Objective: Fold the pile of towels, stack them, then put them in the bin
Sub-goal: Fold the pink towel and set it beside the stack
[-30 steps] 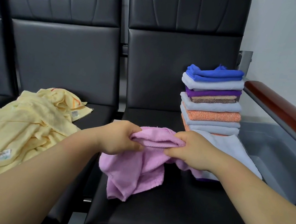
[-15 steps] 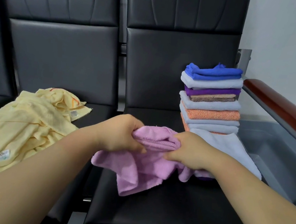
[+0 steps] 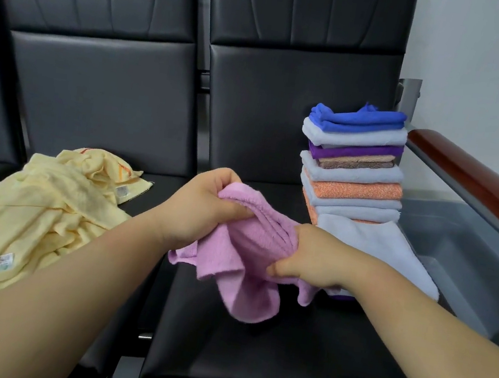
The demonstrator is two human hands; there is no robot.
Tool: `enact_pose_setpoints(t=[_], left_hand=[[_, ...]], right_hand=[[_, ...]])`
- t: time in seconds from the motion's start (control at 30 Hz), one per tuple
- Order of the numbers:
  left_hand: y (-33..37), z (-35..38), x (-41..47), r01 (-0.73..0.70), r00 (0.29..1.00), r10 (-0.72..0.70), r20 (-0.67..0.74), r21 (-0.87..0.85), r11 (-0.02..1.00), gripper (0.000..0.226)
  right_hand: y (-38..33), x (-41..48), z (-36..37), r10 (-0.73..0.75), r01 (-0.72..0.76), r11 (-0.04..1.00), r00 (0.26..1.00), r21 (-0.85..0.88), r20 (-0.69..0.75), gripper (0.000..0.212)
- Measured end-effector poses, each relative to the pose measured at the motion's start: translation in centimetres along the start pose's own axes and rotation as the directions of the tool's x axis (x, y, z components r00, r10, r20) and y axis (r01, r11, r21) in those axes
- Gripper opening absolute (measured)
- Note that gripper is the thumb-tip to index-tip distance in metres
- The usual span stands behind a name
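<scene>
Left hand (image 3: 203,209) and right hand (image 3: 312,258) are gripping the bunched pink towel (image 3: 250,253), folding it I'm guessing; corners needing finding next, stack (image 3: 354,172) at 2 o'clock.

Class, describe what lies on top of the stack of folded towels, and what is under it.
A blue towel tops the stack. The stack stands on the black seat; a spread pale grey towel hides part of its base.
</scene>
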State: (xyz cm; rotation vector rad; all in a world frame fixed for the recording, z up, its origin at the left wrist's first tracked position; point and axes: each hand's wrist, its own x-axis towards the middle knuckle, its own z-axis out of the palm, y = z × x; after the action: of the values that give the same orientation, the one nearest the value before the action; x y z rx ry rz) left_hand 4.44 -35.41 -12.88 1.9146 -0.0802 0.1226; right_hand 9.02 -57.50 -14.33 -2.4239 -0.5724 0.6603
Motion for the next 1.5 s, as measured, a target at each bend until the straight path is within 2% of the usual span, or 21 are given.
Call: enact_pose_setpoints(t=[0.07,0.13,0.2,0.27,0.37,0.43,0.5,0.67,0.77,0.8,0.83,0.87,0.93,1.0,1.07,1.1,1.13,1.2,1.3,1.4,1.5], left_hand=[[0.0,0.1,-0.1,-0.003,0.998,-0.014,0.059,0.278,0.961,0.027],[-0.1,0.1,-0.2,-0.032,0.985,-0.074,0.154,0.590,0.807,0.026],[-0.4,0.0,-0.2,-0.059,0.961,-0.146,0.234,0.690,0.721,0.026],[-0.5,-0.2,-0.3,-0.045,0.957,-0.162,0.239,0.678,0.734,0.025],[-0.5,-0.5,-0.4,-0.010,0.970,-0.128,0.209,0.556,0.831,0.012],[-0.4,-0.7,-0.6,0.006,0.974,-0.087,0.211,0.357,0.934,0.009],[-0.3,-0.7,-0.6,0.014,0.984,-0.044,0.174,0.169,0.986,0.014],[0.0,0.4,-0.3,0.080,0.996,-0.069,0.061,-0.189,0.979,0.013],[0.1,0.5,-0.3,0.088,0.994,-0.068,0.088,-0.245,0.966,0.025],[0.2,0.4,-0.5,0.085,0.987,-0.055,0.150,-0.197,0.977,0.029],[0.4,0.2,-0.6,0.050,0.977,-0.038,0.209,-0.052,0.997,0.032],[0.6,0.0,-0.8,-0.001,0.967,-0.046,0.253,0.183,0.983,0.032],[0.7,-0.4,-0.8,-0.060,0.959,-0.123,0.254,0.610,0.790,0.023],[0.6,-0.7,-0.7,-0.012,0.960,-0.194,0.203,0.719,0.695,0.017],[0.6,-1.2,-0.7,0.026,0.969,-0.185,0.165,0.677,0.736,0.014],[0.5,-1.3,-0.8,0.034,0.975,-0.158,0.155,0.602,0.798,0.010],[0.5,-1.3,-0.9,0.037,0.982,-0.121,0.144,0.484,0.875,0.004],[0.7,-0.7,-1.1,0.061,0.994,-0.075,0.084,0.166,0.984,0.016],[1.0,0.4,-0.9,0.060,0.997,-0.068,-0.034,-0.194,0.979,0.023],[1.9,1.2,-0.9,0.074,0.992,-0.099,-0.078,-0.276,0.958,0.026],[2.4,1.0,-1.0,0.039,0.999,-0.031,0.040,-0.206,0.978,0.032]], right_hand=[[0.5,0.4,-0.1,0.032,-0.032,0.996,0.999,-0.080,-0.001,0.032],[0.7,0.7,-0.5,0.020,-0.022,0.993,1.000,-0.116,-0.014,0.035],[0.7,0.6,-1.1,-0.015,0.013,0.996,1.000,-0.085,-0.021,0.026],[0.6,0.3,-1.5,-0.038,0.038,0.999,0.999,-0.017,-0.025,0.022],[0.5,-0.2,-1.6,-0.087,0.091,0.987,0.996,0.136,-0.031,0.018],[0.4,-0.4,-1.5,-0.119,0.122,0.965,0.992,0.233,-0.027,0.014],[0.1,-0.6,-1.2,-0.143,0.152,0.961,0.988,0.231,-0.054,0.016],[0.2,0.3,-0.4,-0.187,0.196,0.975,0.979,0.103,-0.084,0.019],[0.6,0.6,-0.4,-0.179,0.184,0.982,0.980,0.046,-0.090,0.019],[0.6,0.6,-0.5,-0.173,0.176,0.984,0.981,0.028,-0.093,0.021],[0.7,0.7,-0.6,-0.171,0.172,0.985,0.980,-0.002,-0.098,0.022],[0.7,0.6,-0.8,-0.173,0.171,0.985,0.979,-0.032,-0.106,0.020],[0.7,0.4,-1.2,-0.181,0.175,0.983,0.976,-0.055,-0.125,0.015],[0.8,0.3,-1.6,-0.194,0.196,0.981,0.970,0.001,-0.143,0.016],[1.0,0.2,-1.9,-0.207,0.221,0.972,0.965,0.074,-0.162,0.018],[1.0,0.2,-1.9,-0.215,0.236,0.966,0.961,0.109,-0.175,0.018],[1.0,0.3,-1.9,-0.221,0.250,0.957,0.957,0.148,-0.190,0.019],[1.0,0.4,-1.6,-0.227,0.267,0.937,0.956,0.224,-0.189,0.019],[0.6,0.2,-1.1,-0.237,0.259,0.935,0.964,0.240,-0.117,0.018],[0.3,0.1,-0.9,-0.234,0.244,0.959,0.969,0.143,-0.086,0.026],[0.8,0.5,-1.2,-0.180,0.181,0.984,0.977,-0.001,-0.117,0.023]])
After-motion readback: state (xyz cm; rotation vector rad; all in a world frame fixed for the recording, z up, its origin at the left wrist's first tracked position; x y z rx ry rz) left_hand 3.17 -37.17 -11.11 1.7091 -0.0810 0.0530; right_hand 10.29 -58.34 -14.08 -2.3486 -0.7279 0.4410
